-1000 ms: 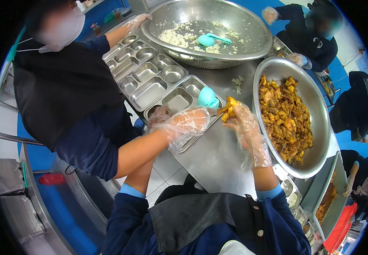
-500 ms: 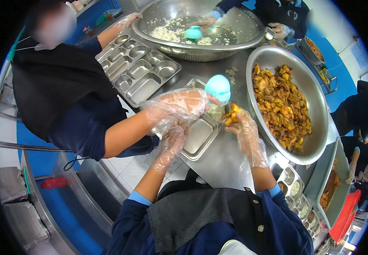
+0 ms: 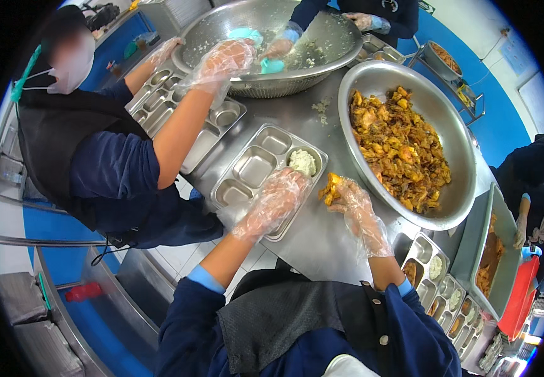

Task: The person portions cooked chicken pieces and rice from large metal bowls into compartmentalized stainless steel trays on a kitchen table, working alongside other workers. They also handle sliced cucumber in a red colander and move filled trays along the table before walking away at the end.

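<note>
A metal compartment tray (image 3: 254,164) lies on the steel table with a ball of white rice (image 3: 302,161) in its round compartment. My left hand (image 3: 278,196), in a clear plastic glove, reaches over the tray's near part, fingers bent onto it beside the rice; it hides the compartment beneath. Just right of the tray, my gloved right hand (image 3: 355,206) pinches a piece of yellow-brown cooked meat (image 3: 331,189) above the table. Beyond that hand stands a large steel bowl (image 3: 463,182) holding a heap of similar meat pieces (image 3: 404,147).
A co-worker on the left holds a turquoise scoop (image 3: 247,34) over a big perforated basin (image 3: 278,88) with rice. Another person's hand (image 3: 281,47) is in it with a second turquoise scoop (image 3: 272,65). Stacked trays (image 3: 225,116) stand left; filled trays (image 3: 432,267) lie right.
The co-worker's arm and scoop have moved from above my tray back to the basin, uncovering the rice. My left hand has shifted from the tray's side onto it. My right hand keeps the meat.
</note>
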### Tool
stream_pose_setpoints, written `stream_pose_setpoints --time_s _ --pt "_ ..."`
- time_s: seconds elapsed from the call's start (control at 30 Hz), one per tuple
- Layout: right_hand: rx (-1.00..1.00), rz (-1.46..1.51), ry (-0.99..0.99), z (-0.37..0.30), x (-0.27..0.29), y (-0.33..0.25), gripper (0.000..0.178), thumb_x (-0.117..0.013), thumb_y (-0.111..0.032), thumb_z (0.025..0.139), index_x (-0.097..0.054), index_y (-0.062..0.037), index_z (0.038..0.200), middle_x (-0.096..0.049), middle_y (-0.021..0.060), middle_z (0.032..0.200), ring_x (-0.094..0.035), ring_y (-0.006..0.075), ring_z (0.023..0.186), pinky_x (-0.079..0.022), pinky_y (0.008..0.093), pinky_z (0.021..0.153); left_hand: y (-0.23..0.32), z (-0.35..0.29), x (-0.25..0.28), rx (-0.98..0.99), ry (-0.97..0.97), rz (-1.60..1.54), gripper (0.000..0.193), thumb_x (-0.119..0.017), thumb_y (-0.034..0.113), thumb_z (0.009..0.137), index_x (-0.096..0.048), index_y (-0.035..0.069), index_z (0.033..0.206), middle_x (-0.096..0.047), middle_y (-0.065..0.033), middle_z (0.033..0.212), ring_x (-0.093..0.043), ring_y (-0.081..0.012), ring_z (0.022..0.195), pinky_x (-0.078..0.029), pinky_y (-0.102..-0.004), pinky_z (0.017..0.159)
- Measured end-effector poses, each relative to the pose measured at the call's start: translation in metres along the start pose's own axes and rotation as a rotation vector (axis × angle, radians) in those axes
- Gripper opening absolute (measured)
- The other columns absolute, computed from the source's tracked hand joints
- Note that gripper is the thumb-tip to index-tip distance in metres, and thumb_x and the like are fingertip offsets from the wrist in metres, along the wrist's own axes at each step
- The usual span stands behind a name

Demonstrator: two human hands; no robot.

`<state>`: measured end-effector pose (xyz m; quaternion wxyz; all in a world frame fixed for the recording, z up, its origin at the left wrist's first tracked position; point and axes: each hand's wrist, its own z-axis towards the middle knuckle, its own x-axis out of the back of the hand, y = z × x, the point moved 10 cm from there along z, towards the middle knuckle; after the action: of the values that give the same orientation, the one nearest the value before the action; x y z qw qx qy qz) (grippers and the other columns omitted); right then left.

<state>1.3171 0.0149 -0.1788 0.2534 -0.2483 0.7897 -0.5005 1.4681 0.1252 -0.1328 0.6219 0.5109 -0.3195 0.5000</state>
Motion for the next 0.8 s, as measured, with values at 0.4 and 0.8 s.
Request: stream_pose_setpoints --time_s 0.4,0.8 --pt "-0.092 0.000 0.118 -0.034 0.065 0.028 0.066 -0.072 -0.036 0.100 -0.049 0.0026 0.147 -0.067 0.0163 0.122 -0.071 0.0256 0.100 -0.063 0.0351 0.076 -0.051 0.022 0.014 0.196 0.063 0.013 0.023 -0.056 0.021 0.098 -0.074 0.009 0.107 -0.072 -0.0121 0.113 -0.063 -0.0364 0.113 -0.048 -0.0514 0.101" --pt "-0.021 -0.057 0.007 -0.028 0.039 0.019 0.052 -0.067 -0.026 0.103 -0.055 0.0034 0.144 -0.071 0.0145 0.115 -0.072 0.0170 0.089 -0.065 0.0296 0.071 -0.069 0.021 0.009 0.151 0.047 0.274 0.041 -0.056 0.025 0.100 -0.062 0.012 0.139 -0.066 -0.0158 0.133 -0.060 -0.0367 0.123 -0.047 -0.0483 0.107"
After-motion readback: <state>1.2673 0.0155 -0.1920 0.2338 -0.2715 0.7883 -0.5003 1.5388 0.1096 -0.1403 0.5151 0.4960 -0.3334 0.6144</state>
